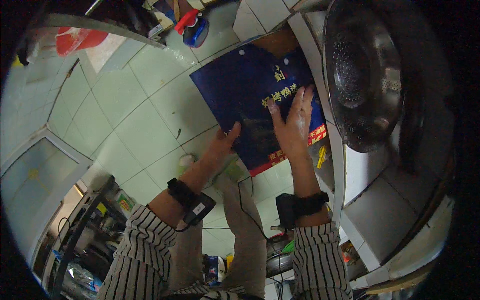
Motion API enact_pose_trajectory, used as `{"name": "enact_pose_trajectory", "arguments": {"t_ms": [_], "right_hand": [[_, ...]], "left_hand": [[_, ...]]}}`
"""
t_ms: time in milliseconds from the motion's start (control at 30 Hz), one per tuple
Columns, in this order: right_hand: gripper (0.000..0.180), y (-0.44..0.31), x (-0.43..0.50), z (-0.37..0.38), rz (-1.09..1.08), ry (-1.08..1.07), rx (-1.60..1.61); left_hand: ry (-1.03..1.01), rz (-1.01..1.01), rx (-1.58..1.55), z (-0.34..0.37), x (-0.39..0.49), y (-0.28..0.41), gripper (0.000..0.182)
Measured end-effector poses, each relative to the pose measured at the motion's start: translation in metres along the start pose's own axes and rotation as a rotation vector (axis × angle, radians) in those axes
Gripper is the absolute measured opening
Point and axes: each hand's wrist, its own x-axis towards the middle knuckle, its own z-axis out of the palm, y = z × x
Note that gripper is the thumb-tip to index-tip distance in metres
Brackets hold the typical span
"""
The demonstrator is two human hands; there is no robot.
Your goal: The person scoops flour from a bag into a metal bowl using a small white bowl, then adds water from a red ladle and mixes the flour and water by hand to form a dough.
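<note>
A dark blue paper or plastic carrier bag with gold and red print lies flat in front of me, its surface facing up. My right hand rests on the printed side with fingers spread, and whitish residue marks its fingers. At the bag's lower left edge is my left hand; its thumb lies over the edge, and whether the fingers grip from below is hidden. Brown material shows at the bag's far end.
Pale green floor tiles extend to the left. A large dark metal pan stands on the tiled counter at right. A blue bottle with a red top is at the far side. A shelf rack stands lower left; a black cable hangs near my legs.
</note>
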Motion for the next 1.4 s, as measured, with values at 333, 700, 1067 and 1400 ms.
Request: {"name": "enact_pose_trajectory", "arguments": {"t_ms": [333,700,1067,1400], "right_hand": [[0.081,-0.012,0.007,0.012,0.051,-0.049,-0.059],[0.077,0.0,0.012,0.011,-0.099,0.074,-0.038],[0.062,0.016,-0.07,-0.065,0.07,-0.324,0.273],[0.049,0.042,-0.152,-0.141,0.315,-0.361,0.279]], "left_hand": [[0.086,0.171,-0.122,0.034,0.002,-0.048,0.055],[-0.096,0.403,-0.106,0.04,0.022,-0.055,0.063],[-0.262,0.377,-0.076,0.106,0.115,-0.011,0.1],[-0.13,0.358,0.283,0.079,0.055,0.029,0.103]]}}
